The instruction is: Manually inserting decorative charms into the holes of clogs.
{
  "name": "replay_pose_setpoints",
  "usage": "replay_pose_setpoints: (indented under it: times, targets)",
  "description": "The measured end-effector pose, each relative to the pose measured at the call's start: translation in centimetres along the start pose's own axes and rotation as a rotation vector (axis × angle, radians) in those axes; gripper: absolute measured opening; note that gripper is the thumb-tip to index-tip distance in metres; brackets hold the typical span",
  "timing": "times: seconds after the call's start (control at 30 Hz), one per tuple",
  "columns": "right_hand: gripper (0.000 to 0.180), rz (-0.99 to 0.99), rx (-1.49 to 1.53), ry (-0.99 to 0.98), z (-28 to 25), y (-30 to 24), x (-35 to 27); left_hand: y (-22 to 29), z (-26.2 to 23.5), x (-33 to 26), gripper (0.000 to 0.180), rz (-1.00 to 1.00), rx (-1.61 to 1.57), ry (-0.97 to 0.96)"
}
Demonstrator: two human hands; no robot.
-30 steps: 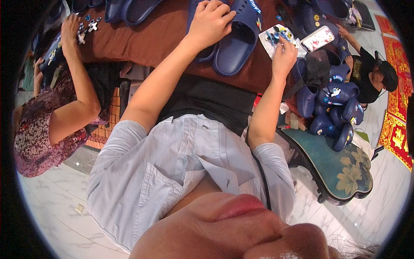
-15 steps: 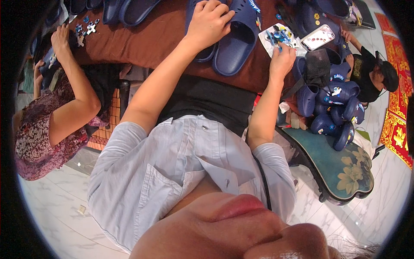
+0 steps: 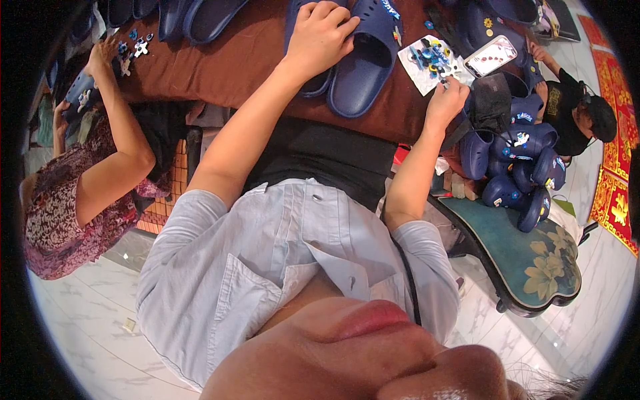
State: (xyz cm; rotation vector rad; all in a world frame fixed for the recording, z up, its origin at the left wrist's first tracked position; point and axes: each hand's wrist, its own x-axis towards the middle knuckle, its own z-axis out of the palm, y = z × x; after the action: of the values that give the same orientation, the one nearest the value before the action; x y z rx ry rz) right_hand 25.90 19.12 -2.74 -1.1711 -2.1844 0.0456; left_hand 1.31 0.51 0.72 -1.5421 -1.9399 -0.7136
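Note:
My left hand (image 3: 320, 39) is closed over the upper of a navy clog (image 3: 291, 35), fingers curled by the gap between it and its neighbour. That second navy clog (image 3: 363, 80) lies close on the right, its heel end toward me, with charms on its upper. By the near right corner of a white sheet (image 3: 418, 81), my right hand (image 3: 447, 107) pinches thumb and fingers on a small shoe charm, mostly hidden by the fingertips. Loose blue, white, black and yellow shoe charms (image 3: 432, 57) are heaped on the sheet.
A brown cloth (image 3: 220, 70) covers the table. Beside the sheet lies a lit phone (image 3: 491, 57). Several decorated clogs (image 3: 523, 150) are piled at right, above a green floral stool (image 3: 513, 247). Co-workers sit at left (image 3: 80, 193) and far right (image 3: 570, 113), the left one handling a clog.
My right hand has drawn back from the charm heap, toward me and slightly right, its fingertips now at the sheet's edge. My left hand stays on the clog.

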Motion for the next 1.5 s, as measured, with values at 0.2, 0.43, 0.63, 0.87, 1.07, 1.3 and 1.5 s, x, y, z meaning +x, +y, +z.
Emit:
replay_pose_setpoints:
  times: [0.2,0.43,0.63,0.87,1.07,1.3,1.5]
  targets:
    - [0.023,0.046,0.040,0.023,-0.1,1.7,-0.6,0.2,-0.2,0.3,0.038,0.011,0.010,0.002]
    - [0.023,0.035,-0.041,-0.045,-0.5,1.5,-0.8,0.2,-0.4,0.2,0.038,0.015,0.029,-0.013]
    - [0.023,0.073,0.186,0.104,-0.8,0.5,-1.0,0.3,-0.4,0.2,0.038,0.010,0.021,-0.011]
    - [0.012,0.168,0.613,0.059,-0.8,-3.4,-0.3,0.2,-0.3,0.2,0.037,0.009,0.011,-0.005]
    - [0.010,0.086,0.921,-0.118,0.3,-8.2,0.5,-0.3,0.2,0.3,0.036,-0.006,-0.015,-0.008]
    - [0.009,-0.007,1.188,-0.235,0.5,-14.0,2.0,0.1,-1.5,2.0,0.035,-0.065,-0.278,-0.016]
    - [0.007,-0.100,1.196,-0.196,0.4,-15.6,2.6,-0.2,-2.5,2.8,0.024,-0.194,-0.655,-0.036]
